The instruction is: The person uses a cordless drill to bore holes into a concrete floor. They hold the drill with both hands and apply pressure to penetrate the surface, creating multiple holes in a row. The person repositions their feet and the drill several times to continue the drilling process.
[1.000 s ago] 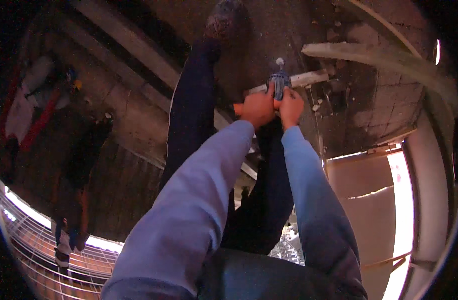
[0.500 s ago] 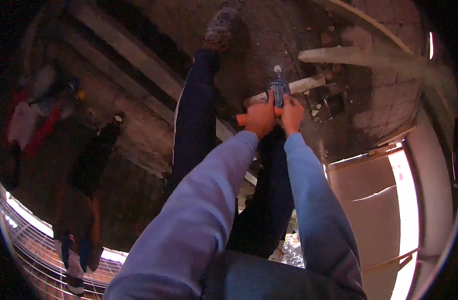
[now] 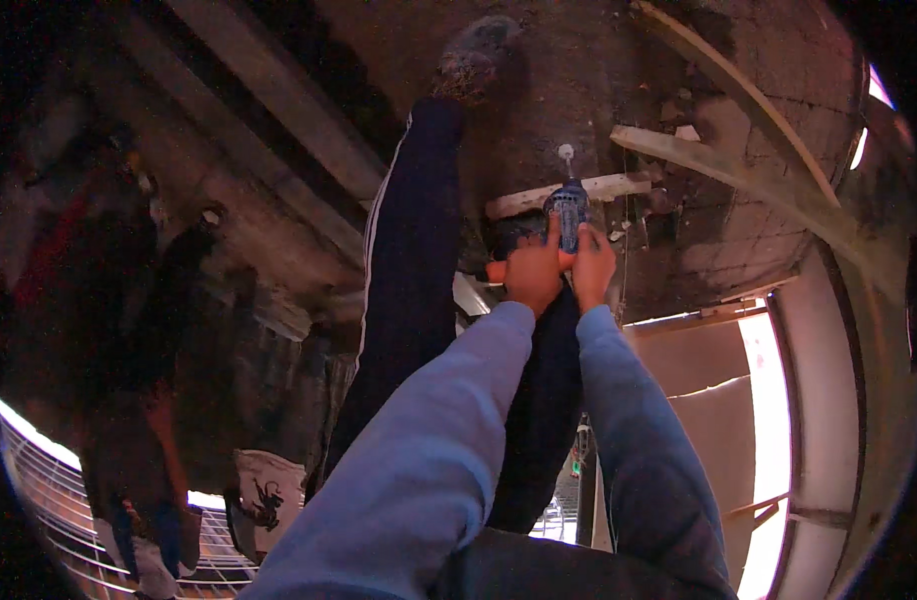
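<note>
Both of my hands are closed around what looks like a power drill point(image 3: 567, 215), with a dark blue body and an orange lower part. My left hand point(image 3: 535, 272) wraps the orange part, its thumb laid up along the body. Pressed to the right side of the tool is my right hand point(image 3: 593, 266), fingers curled. A thin shaft points away from me and ends at a small white round spot point(image 3: 566, 152) on the dark surface. Whether the tip goes into that surface, I cannot tell. My palms hide the tool's lower end.
Behind the tool lies a pale board point(image 3: 621, 187). A longer plank point(image 3: 679, 152) and a curved strip point(image 3: 739, 85) are at the right. Long beams point(image 3: 279, 95) run along the upper left. A dim person point(image 3: 129, 400) is at the left, near a wire grid point(image 3: 54, 500).
My hands and the tool appear lower and slightly right in the picture, as the whole view has shifted. A light panel with a dark drawing has come into view at lower left. My grip stays the same.
</note>
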Demonstrator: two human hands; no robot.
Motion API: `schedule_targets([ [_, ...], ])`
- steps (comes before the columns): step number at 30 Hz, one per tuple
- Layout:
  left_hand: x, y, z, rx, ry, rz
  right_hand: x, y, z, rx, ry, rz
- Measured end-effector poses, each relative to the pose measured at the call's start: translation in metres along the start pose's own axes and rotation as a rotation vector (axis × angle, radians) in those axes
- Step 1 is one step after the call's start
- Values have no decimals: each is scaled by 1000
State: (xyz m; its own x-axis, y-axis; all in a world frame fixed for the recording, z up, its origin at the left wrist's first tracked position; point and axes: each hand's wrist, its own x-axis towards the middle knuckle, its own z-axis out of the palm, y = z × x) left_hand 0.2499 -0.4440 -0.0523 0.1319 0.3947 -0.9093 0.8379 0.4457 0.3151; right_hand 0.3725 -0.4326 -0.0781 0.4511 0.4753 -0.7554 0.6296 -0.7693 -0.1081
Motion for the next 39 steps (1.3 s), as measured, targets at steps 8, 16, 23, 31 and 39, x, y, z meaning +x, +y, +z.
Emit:
schedule_targets([
  [8, 11, -1, -7, -28, -31, -10, 7, -3, 4, 50, -25, 13],
  [16, 32, 0, -1, 25, -27, 14, 23, 2, 14, 75, -14, 52],
  [23, 35, 1, -1, 14, -71, 54, 41, 7, 16, 321, -222, 298],
  [31, 39, 3, 2, 79, -102, 33, 57, 28, 37, 85, -163, 198],
  [39, 37, 5, 6, 55, -84, 15, 59, 27, 34, 28, -182, 213],
])
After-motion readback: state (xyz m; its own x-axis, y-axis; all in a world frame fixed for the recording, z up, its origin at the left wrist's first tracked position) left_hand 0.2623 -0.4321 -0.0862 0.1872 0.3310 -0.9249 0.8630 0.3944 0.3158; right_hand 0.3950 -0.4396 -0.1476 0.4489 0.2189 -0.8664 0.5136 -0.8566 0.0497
